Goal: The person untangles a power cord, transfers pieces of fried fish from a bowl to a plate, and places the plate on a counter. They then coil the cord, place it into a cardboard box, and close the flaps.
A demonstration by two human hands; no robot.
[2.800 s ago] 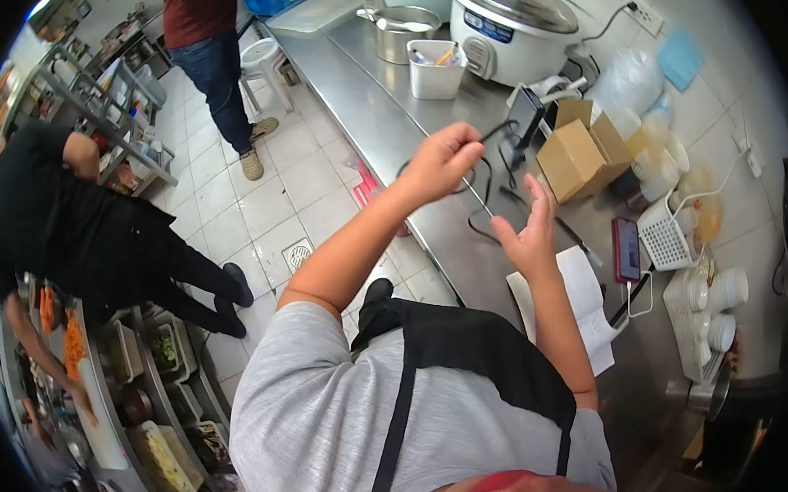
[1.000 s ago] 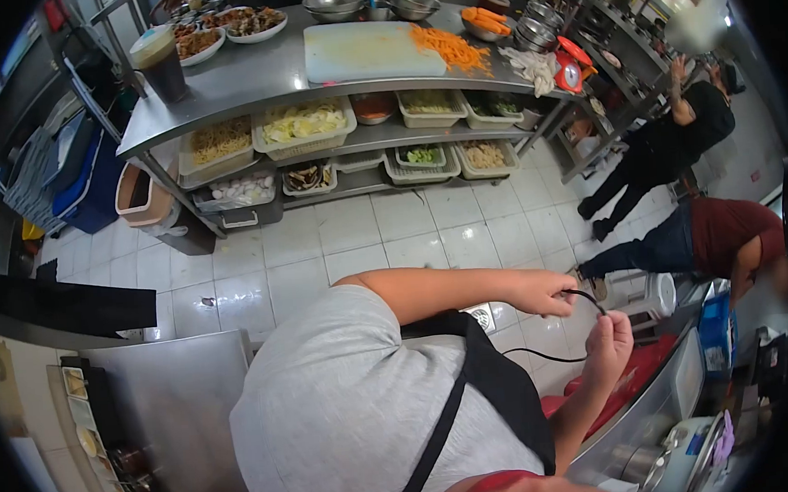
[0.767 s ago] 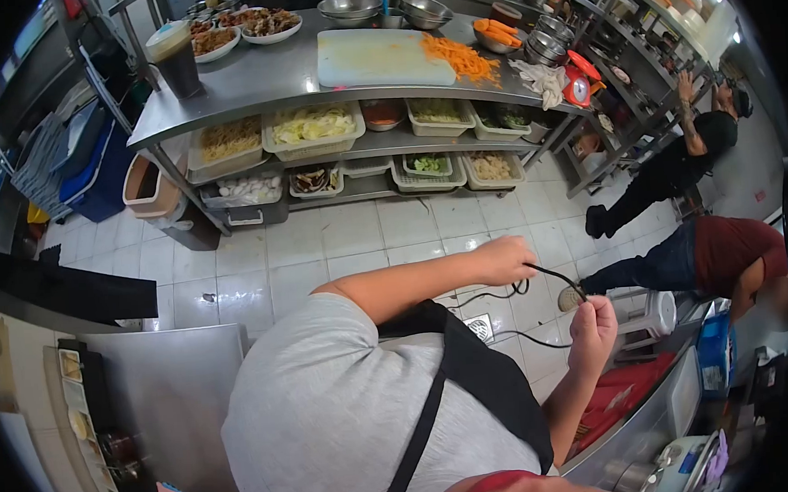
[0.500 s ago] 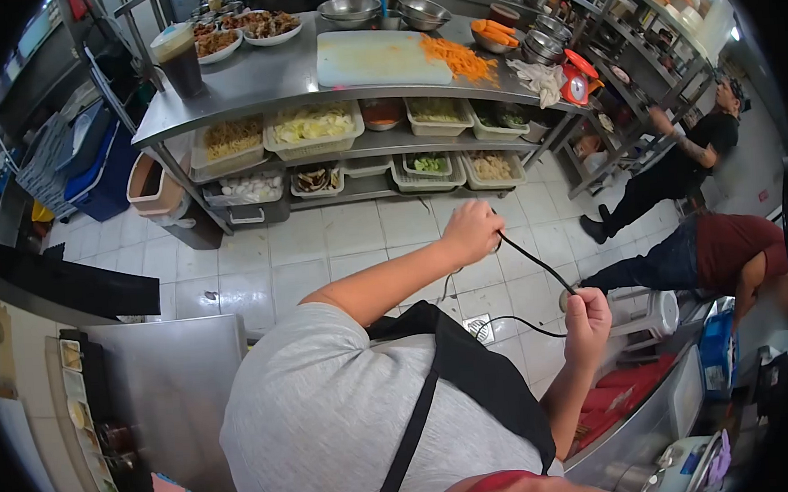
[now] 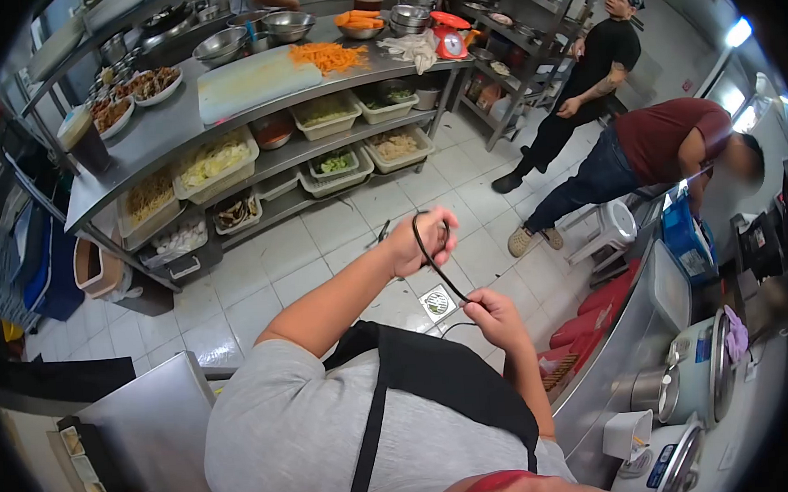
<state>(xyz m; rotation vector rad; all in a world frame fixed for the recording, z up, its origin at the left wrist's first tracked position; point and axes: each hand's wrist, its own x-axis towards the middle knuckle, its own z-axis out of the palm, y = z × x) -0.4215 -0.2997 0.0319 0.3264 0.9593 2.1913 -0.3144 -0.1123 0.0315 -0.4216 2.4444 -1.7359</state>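
Observation:
A thin black cable (image 5: 445,277) runs between my two hands in front of my apron. My left hand (image 5: 423,242) is closed around it, and a loop of the cable passes over the fingers. Lower and to the right, my right hand (image 5: 499,317) pinches the same cable between thumb and fingers. From the right hand another length hangs down toward the floor and goes out of sight behind the black apron (image 5: 447,369). I cannot make out either end of the cable.
Ahead stands a steel table (image 5: 153,139) with a cutting board (image 5: 244,82), shredded carrot (image 5: 328,58) and a red scale (image 5: 450,42). Food tubs fill its shelves. At right are two people, one standing (image 5: 608,57), one bending (image 5: 676,143), and a white stool (image 5: 611,225).
My hands have come closer together and the cable now loops over my left hand. The view has turned right, and the standing person's arm has lowered.

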